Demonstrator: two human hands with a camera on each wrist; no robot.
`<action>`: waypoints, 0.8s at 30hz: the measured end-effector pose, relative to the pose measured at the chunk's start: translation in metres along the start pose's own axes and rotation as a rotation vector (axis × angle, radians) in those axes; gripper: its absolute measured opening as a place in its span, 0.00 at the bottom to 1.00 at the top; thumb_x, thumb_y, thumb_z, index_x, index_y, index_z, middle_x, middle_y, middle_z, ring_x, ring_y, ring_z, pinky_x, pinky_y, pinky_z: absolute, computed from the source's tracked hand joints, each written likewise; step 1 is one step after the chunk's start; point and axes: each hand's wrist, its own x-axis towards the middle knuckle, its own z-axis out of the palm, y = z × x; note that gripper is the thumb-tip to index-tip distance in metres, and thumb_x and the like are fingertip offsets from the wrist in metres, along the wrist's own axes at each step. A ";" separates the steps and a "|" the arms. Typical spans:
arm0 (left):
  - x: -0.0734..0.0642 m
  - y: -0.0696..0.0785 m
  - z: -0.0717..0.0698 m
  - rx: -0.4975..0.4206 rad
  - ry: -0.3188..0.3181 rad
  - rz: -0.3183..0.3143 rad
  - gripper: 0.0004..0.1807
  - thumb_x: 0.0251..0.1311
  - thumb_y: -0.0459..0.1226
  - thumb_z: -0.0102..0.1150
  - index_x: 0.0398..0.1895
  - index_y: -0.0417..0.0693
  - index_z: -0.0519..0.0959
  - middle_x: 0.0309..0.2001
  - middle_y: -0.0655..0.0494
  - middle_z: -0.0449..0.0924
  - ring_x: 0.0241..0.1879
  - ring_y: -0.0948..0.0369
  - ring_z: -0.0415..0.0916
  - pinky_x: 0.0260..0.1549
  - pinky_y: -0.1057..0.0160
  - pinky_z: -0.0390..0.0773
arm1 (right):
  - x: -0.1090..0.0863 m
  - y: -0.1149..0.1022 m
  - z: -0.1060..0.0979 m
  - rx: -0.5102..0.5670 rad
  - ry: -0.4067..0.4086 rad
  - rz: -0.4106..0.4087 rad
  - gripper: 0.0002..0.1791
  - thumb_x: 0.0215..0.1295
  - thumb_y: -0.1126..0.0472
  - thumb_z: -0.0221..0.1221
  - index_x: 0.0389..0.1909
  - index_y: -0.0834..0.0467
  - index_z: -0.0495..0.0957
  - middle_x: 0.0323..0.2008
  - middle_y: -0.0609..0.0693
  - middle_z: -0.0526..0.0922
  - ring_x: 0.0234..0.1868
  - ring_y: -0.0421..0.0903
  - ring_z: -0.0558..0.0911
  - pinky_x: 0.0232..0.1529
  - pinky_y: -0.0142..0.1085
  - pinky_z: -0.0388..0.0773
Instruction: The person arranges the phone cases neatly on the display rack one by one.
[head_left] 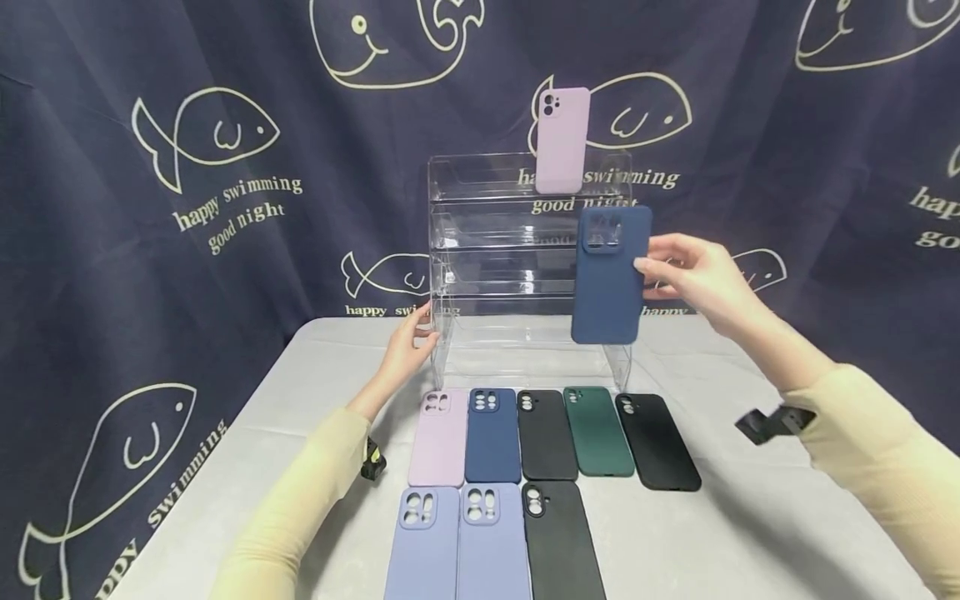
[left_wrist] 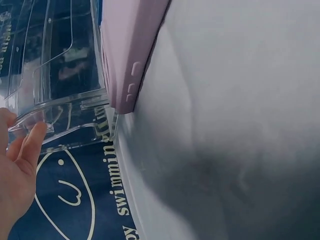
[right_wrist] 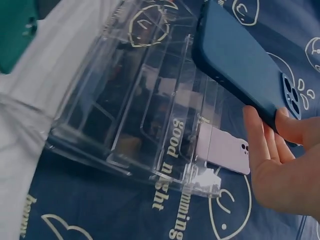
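My right hand [head_left: 701, 271] pinches a dark blue phone case [head_left: 609, 287] by its right edge. The case is upright, in front of the right part of a clear tiered display rack [head_left: 517, 296]. In the right wrist view the blue case [right_wrist: 240, 55] is tilted, with thumb and fingers on its edge near the camera cutouts. My left hand [head_left: 408, 342] holds the rack's left side edge, and in the left wrist view its fingertips [left_wrist: 37, 135] lie on the clear plastic. A light purple phone case [head_left: 562, 142] stands on the rack's top tier, right of centre.
In front of the rack lies a row of phone cases: light purple [head_left: 437, 437], blue [head_left: 492, 437], black [head_left: 547, 437], green [head_left: 598, 432] and another black one [head_left: 658, 442]. Nearer are two periwinkle cases [head_left: 423, 546] and a black case [head_left: 562, 542]. A fish-patterned curtain [head_left: 225, 275] hangs behind the table.
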 end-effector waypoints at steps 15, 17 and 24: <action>-0.003 0.002 -0.006 -0.020 -0.008 -0.028 0.32 0.58 0.28 0.57 0.67 0.40 0.61 0.52 0.36 0.73 0.44 0.44 0.79 0.37 0.57 0.86 | 0.090 -0.055 0.034 0.280 0.122 -0.113 0.28 0.56 0.66 0.64 0.57 0.70 0.70 0.32 0.44 0.80 0.31 0.35 0.83 0.31 0.29 0.85; -0.002 0.002 -0.006 -0.017 -0.014 -0.029 0.33 0.57 0.28 0.57 0.67 0.40 0.61 0.52 0.36 0.73 0.44 0.44 0.79 0.36 0.57 0.86 | 0.102 -0.060 0.040 0.303 0.135 -0.121 0.27 0.55 0.66 0.65 0.56 0.69 0.71 0.34 0.46 0.81 0.32 0.36 0.83 0.32 0.30 0.85; -0.003 -0.001 -0.002 -0.023 -0.027 -0.010 0.32 0.56 0.27 0.58 0.66 0.39 0.62 0.51 0.36 0.74 0.43 0.44 0.80 0.35 0.59 0.87 | 0.138 -0.066 0.060 0.360 0.173 -0.138 0.25 0.53 0.68 0.65 0.53 0.69 0.74 0.31 0.45 0.81 0.30 0.37 0.83 0.32 0.32 0.86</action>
